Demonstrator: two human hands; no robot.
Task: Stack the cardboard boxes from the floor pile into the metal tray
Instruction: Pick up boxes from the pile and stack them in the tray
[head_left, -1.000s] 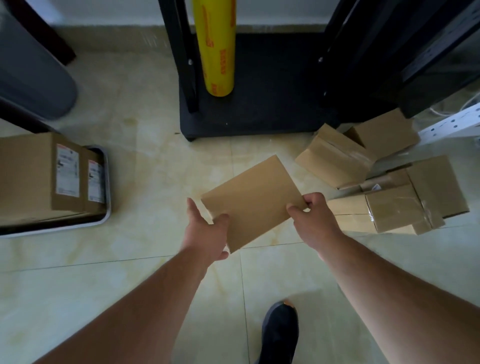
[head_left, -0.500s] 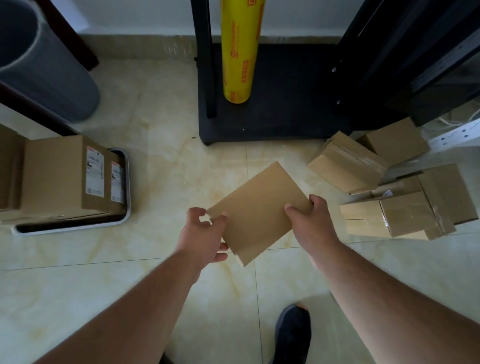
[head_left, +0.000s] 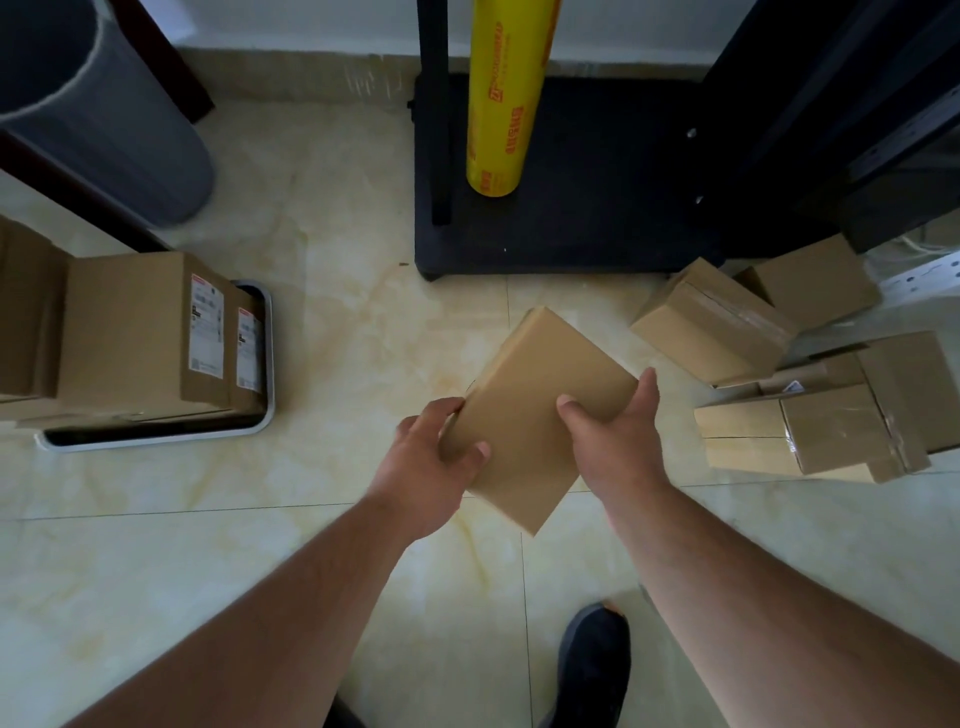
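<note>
I hold a flat plain cardboard box above the floor tiles in the middle of the view, turned diagonally. My left hand grips its left edge, thumb on top. My right hand grips its right edge, thumb on top and fingers under it. The floor pile of several taped cardboard boxes lies at the right. The metal tray sits on the floor at the left and holds labelled cardboard boxes standing side by side.
A black stand base with a yellow film roll stands ahead. A grey bin is at the top left, dark shelving at the top right. My dark shoe is on the tiles below the box.
The box has turned more upright in my hands, and both hands have shifted their grip along its edges. The view has swung left, bringing more of the tray and its boxes into sight.
</note>
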